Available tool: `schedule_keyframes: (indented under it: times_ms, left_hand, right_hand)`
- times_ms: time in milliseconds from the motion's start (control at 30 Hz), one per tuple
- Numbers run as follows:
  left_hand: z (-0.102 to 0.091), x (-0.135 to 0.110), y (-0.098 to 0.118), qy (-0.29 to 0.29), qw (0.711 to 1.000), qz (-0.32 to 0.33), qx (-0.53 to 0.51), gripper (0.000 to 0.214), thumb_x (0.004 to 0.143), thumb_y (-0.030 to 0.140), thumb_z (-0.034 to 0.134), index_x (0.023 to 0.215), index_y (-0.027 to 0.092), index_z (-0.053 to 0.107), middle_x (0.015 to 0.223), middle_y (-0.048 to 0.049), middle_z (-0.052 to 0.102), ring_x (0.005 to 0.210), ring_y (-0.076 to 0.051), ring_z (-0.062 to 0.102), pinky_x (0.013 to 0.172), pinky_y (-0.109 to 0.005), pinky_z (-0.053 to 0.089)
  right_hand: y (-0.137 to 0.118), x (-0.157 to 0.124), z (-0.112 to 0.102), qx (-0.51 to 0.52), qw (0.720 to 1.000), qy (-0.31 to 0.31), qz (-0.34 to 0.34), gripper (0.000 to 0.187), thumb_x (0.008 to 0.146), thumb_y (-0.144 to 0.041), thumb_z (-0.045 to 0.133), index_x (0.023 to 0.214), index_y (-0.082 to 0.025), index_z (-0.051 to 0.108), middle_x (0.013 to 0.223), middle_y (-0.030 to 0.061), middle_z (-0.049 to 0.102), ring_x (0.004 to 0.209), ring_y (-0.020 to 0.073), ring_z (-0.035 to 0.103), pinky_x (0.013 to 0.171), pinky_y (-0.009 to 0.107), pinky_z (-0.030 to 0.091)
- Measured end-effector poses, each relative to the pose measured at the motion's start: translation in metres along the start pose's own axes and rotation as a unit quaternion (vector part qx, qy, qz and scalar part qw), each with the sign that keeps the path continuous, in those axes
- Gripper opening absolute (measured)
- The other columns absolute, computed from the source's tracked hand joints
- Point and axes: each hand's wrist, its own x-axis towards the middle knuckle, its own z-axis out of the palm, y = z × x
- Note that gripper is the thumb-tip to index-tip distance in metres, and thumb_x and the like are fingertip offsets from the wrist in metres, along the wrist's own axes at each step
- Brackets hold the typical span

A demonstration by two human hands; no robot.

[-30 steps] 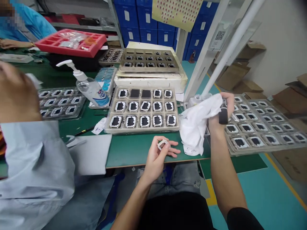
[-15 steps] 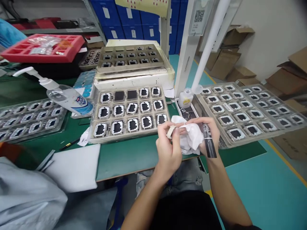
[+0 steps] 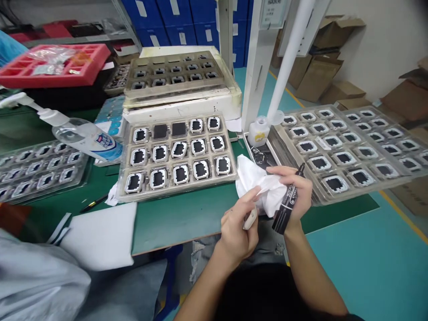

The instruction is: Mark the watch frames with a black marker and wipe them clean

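The white cloth (image 3: pixel 248 175) is bunched and creased, with a loose flap spreading at its far left. The small off-white part (image 3: pixel 250 218), round-edged and partly hidden, is tilted nearly edge-on just beside the cloth's near left. The black marker (image 3: pixel 283 216), pale lettering on its barrel, slants along the cloth's right side.

Print on the black marker (image 3: pixel 285 213) at four o'clock and pump bottle (image 3: pixel 86 135) at nine o'clock is illegible.
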Motion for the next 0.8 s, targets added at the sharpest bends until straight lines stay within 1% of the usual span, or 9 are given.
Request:
schedule_keyframes:
  times_ms: [67,167,267,400,500,567,667,733,800]
  left_hand:
    - [0.001,-0.002,0.002,0.008,1.000,0.003,-0.007,0.034,0.111,0.012,0.061,0.140,0.028,0.056,0.151,-0.0179,0.077,0.129,-0.032,0.082,0.102,-0.048,0.073]
    - [0.001,-0.002,0.003,0.027,1.000,0.005,-0.015,0.031,0.111,0.013,0.062,0.138,0.028,0.058,0.146,-0.0163,0.079,0.130,-0.033,0.081,0.101,-0.049,0.074]
    - [-0.001,-0.002,0.003,0.013,1.000,0.016,-0.005,0.033,0.111,0.010,0.060,0.139,0.028,0.056,0.146,-0.0171,0.079,0.136,-0.034,0.079,0.102,-0.049,0.073]
    - [-0.003,-0.006,0.000,-0.015,1.000,0.023,0.011,0.032,0.111,0.009,0.058,0.137,0.026,0.055,0.155,-0.0229,0.073,0.135,-0.032,0.079,0.099,-0.046,0.072]
    - [-0.003,-0.008,0.000,-0.014,1.000,0.016,-0.001,0.032,0.111,0.010,0.059,0.138,0.027,0.053,0.154,-0.0226,0.074,0.135,-0.033,0.079,0.100,-0.048,0.071]
    - [-0.002,-0.009,0.001,-0.009,1.000,-0.002,-0.018,0.028,0.113,0.014,0.059,0.136,0.027,0.053,0.151,-0.0217,0.076,0.134,-0.032,0.080,0.102,-0.049,0.071]
    - [0.002,-0.009,0.007,0.008,0.997,-0.050,-0.051,0.021,0.115,0.019,0.059,0.133,0.027,0.052,0.148,-0.0191,0.078,0.122,-0.028,0.085,0.102,-0.047,0.071]
    - [0.004,-0.008,0.012,0.032,0.989,-0.110,-0.095,0.017,0.117,0.022,0.058,0.132,0.026,0.051,0.143,-0.0157,0.081,0.116,-0.026,0.086,0.102,-0.046,0.070]
    - [0.005,-0.004,0.016,0.055,0.969,-0.181,-0.157,0.012,0.119,0.027,0.057,0.130,0.026,0.052,0.134,-0.0123,0.084,0.113,-0.026,0.087,0.099,-0.045,0.071]
  right_hand:
    - [-0.002,-0.003,0.000,0.011,1.000,-0.008,0.001,0.015,0.105,-0.031,0.069,0.119,-0.037,0.067,0.124,0.0032,0.086,0.112,0.0309,0.081,0.097,0.057,0.065]
    - [-0.004,-0.008,-0.005,-0.003,0.999,-0.035,-0.006,0.022,0.102,-0.032,0.071,0.123,-0.038,0.068,0.128,0.0046,0.086,0.114,0.0330,0.082,0.098,0.062,0.066]
    - [-0.005,-0.011,-0.011,-0.028,0.999,-0.042,-0.007,0.028,0.101,-0.032,0.071,0.128,-0.038,0.070,0.129,0.0063,0.086,0.116,0.0347,0.082,0.099,0.065,0.067]
    - [-0.007,-0.013,-0.012,-0.045,0.998,-0.036,-0.032,0.020,0.104,-0.033,0.066,0.122,-0.037,0.072,0.123,0.0060,0.087,0.111,0.0343,0.083,0.094,0.064,0.068]
    - [-0.007,-0.015,-0.008,-0.040,0.998,-0.018,-0.040,0.015,0.103,-0.030,0.066,0.116,-0.037,0.070,0.122,0.0052,0.087,0.109,0.0341,0.083,0.091,0.063,0.069]
    - [-0.007,-0.016,-0.004,-0.030,0.999,0.000,-0.030,0.016,0.102,-0.031,0.068,0.116,-0.038,0.066,0.123,0.0043,0.087,0.110,0.0349,0.083,0.092,0.065,0.069]
    - [-0.011,-0.019,0.003,-0.003,1.000,0.012,0.003,0.017,0.102,-0.035,0.070,0.115,-0.040,0.061,0.126,0.0013,0.087,0.115,0.0353,0.084,0.098,0.067,0.068]
    - [-0.016,-0.020,0.008,0.011,0.999,0.019,0.048,0.017,0.102,-0.035,0.069,0.113,-0.042,0.059,0.125,-0.0011,0.087,0.115,0.0351,0.084,0.098,0.066,0.069]
    - [-0.023,-0.022,0.011,0.022,0.994,0.029,0.099,0.018,0.101,-0.033,0.069,0.110,-0.043,0.058,0.123,-0.0015,0.087,0.108,0.0359,0.085,0.091,0.065,0.071]
